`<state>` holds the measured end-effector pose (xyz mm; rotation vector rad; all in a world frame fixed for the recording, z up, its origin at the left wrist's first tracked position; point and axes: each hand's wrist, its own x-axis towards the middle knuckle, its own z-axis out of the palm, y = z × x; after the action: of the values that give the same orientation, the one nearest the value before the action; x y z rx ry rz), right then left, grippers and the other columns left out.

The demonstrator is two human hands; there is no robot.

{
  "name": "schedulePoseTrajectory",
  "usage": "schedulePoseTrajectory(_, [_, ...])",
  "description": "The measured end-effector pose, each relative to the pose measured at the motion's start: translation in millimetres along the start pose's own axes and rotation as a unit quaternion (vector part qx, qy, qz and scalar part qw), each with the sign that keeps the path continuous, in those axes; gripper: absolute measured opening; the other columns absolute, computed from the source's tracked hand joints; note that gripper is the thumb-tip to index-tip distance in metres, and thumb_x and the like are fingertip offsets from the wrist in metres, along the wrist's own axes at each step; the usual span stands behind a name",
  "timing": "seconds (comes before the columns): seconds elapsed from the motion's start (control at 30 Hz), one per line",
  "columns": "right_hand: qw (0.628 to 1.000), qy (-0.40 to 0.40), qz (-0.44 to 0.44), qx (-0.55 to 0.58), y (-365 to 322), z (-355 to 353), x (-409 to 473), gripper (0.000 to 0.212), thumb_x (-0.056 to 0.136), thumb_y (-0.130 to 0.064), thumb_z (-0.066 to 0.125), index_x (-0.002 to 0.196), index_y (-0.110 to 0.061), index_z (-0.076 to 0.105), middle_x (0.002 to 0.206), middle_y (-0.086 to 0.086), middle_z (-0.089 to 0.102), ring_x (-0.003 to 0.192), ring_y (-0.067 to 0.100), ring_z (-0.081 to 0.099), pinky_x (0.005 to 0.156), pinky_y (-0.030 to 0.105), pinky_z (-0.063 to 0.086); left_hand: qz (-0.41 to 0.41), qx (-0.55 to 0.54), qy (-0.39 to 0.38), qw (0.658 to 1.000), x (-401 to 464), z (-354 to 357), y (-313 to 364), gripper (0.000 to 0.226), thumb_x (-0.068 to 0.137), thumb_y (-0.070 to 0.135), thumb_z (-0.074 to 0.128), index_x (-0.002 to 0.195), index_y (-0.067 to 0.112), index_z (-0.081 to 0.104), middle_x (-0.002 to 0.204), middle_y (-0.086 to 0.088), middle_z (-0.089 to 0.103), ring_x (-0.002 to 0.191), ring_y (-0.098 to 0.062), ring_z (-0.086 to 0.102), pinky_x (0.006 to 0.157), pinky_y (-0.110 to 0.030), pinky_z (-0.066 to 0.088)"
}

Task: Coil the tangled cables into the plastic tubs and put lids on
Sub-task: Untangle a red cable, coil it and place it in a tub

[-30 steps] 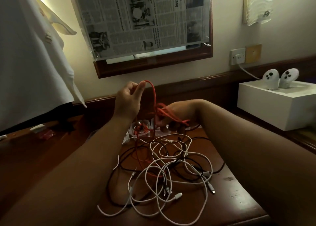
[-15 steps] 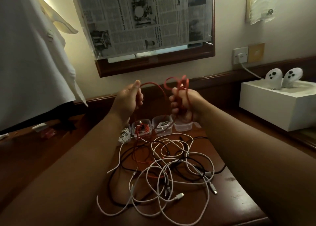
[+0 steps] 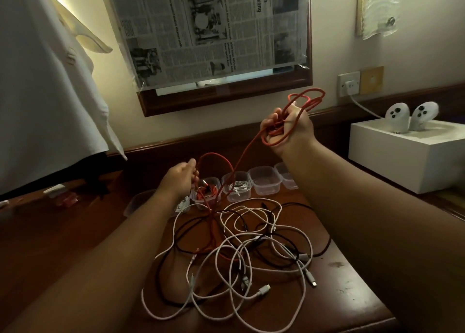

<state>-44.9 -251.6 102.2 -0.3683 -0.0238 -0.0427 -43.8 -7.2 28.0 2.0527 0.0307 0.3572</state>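
Your right hand (image 3: 286,129) grips coiled loops of the red cable (image 3: 247,149), your left hand (image 3: 180,179) pinches its slack above the tubs (image 3: 264,184).

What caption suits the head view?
Right hand holds red cable coils raised; left hand guides it above the tubs.

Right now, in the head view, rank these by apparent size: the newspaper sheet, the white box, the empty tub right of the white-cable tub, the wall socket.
1. newspaper sheet
2. white box
3. empty tub
4. wall socket

Tub and socket look close in size; the tub is nearer, so that order is unsure.
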Motion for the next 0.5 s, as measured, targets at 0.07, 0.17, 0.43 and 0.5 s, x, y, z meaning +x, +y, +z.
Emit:
schedulePoseTrajectory(0.07, [1.000,0.015,-0.004,-0.013,5.3,1.3,1.7,0.027,0.105,-0.032,0.039,0.098,-0.010,0.052,0.060,0.001,0.051,0.049,0.010,0.045,0.048,0.023,0.041,0.102,0.059,0.110,0.987,-10.1,7.9,3.5,0.016,0.102,0.028,0.050,0.100,0.015,0.059,0.091,-0.002,0.061,0.083,-0.018,0.060,0.061,-0.016,0.041])
schedulePoseTrajectory(0.17, [1.000,0.022,-0.001,-0.017,13.5,3.7,3.3,0.024,0.104,-0.032,0.038,0.112,-0.013,0.050,0.066,0.001,0.048,0.052,0.010,0.043,0.048,0.023,0.042,0.223,0.001,-0.008,0.975,-36.1,22.6,15.0,0.021,0.099,0.036,0.050,0.114,0.022,0.058,0.101,0.003,0.062,0.087,-0.008,0.062,0.069,-0.019,0.051])
schedulePoseTrajectory(0.43, [1.000,0.014,-0.008,-0.020,0.5,3.8,2.8,0.022,0.104,-0.032,0.038,0.109,-0.014,0.049,0.064,0.000,0.047,0.050,0.010,0.040,0.047,0.022,0.038,0.147,0.210,-0.208,0.944,-37.9,30.7,-21.3,0.025,0.101,0.035,0.051,0.082,0.024,0.064,0.079,-0.003,0.065,0.072,-0.015,0.062,0.075,-0.041,0.053])
schedulePoseTrajectory(0.5, [0.996,-0.018,-0.006,-0.090,-2.0,-1.6,2.1,0.017,0.103,-0.029,0.039,0.104,-0.015,0.048,0.064,-0.001,0.045,0.049,0.010,0.038,0.046,0.022,0.033,0.116,0.219,-0.201,0.948,-35.5,24.2,-28.1,0.031,0.102,0.033,0.048,0.079,0.021,0.064,0.073,-0.004,0.063,0.065,-0.009,0.059,0.070,-0.034,0.051])
